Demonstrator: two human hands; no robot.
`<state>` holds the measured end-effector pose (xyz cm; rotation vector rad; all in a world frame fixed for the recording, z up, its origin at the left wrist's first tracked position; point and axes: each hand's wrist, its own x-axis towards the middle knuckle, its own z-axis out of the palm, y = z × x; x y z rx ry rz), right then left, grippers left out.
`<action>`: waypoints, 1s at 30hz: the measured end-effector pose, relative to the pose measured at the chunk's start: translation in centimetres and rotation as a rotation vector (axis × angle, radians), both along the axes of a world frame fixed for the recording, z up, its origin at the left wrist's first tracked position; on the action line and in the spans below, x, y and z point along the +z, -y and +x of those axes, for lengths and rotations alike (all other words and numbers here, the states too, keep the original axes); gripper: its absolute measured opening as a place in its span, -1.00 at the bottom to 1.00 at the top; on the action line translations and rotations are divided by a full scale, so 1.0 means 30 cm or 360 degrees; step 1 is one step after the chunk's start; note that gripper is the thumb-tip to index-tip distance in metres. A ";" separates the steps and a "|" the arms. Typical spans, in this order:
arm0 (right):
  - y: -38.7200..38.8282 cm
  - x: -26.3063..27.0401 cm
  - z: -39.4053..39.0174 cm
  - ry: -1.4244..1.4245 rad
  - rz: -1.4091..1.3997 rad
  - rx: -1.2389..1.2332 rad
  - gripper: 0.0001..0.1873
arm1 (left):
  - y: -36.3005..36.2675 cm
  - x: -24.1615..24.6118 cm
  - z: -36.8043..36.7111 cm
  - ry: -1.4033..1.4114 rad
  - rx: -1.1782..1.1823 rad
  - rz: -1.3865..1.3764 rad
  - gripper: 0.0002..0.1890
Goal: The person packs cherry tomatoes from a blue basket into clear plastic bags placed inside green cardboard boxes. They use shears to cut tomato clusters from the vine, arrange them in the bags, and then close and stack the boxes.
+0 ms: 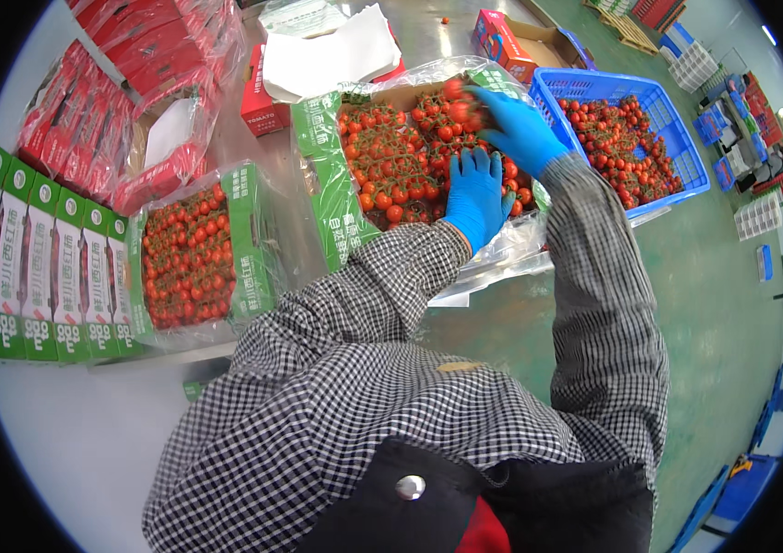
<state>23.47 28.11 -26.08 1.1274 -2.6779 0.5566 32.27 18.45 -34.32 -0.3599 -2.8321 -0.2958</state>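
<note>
Cherry tomatoes on the vine lie in rows in a green carton lined with clear plastic film. My left hand, in a blue glove, rests on the tomatoes in the carton's right part, fingers slightly spread. My right hand, also blue-gloved, is above the carton's far right part, its fingers on a blurred cluster of cherry tomatoes. To the right, a blue plastic crate holds many loose vine clusters.
A filled green carton stands at left, beside a row of upright green-and-white cartons. Film-wrapped red cartons are stacked behind. White paper sheets lie on a red box. An open red box stands behind the crate.
</note>
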 end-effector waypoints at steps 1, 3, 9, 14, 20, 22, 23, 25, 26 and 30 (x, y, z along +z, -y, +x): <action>0.032 -0.044 -0.052 -0.0036 0.0231 -0.0005 -0.32 | 0.007 0.006 0.007 0.0069 -0.0025 0.0038 -0.33; 0.042 -0.141 -0.113 0.0268 0.0549 0.0006 -0.30 | 0.038 0.030 0.024 -0.0051 -0.0119 0.0169 -0.37; -0.076 -0.295 -0.106 0.0578 -0.0556 0.0044 -0.28 | 0.153 0.153 -0.066 -0.0259 -0.0377 0.0302 -0.54; -0.056 -0.288 -0.028 0.0249 -0.0830 -0.0411 -0.47 | 0.082 0.116 -0.236 -0.0185 -0.0160 0.0101 -0.36; -0.178 -0.240 0.288 -0.0076 -0.2108 -0.0789 -0.70 | 0.145 -0.148 -0.318 -0.0786 -0.0527 -0.0859 -0.56; -0.239 -0.247 0.494 0.0240 -0.2564 -0.0721 -0.77 | 0.235 -0.212 -0.417 -0.0851 -0.0693 -0.0719 -0.54; -0.259 -0.266 0.630 0.0551 -0.2847 -0.0711 -0.76 | 0.283 -0.238 -0.468 -0.1028 -0.0789 -0.0806 -0.54; -0.294 -0.315 0.910 0.0640 -0.3165 -0.0811 -0.74 | 0.399 -0.262 -0.576 -0.0544 -0.0744 -0.0410 -0.55; -0.321 -0.357 1.071 0.0667 -0.3285 -0.0827 -0.74 | 0.444 -0.275 -0.621 -0.0344 -0.0439 -0.0681 -0.54; -0.428 -0.516 1.653 0.0137 -0.3237 -0.1903 -0.67 | 0.491 -0.293 -0.783 -0.0359 -0.0966 -0.0590 -0.50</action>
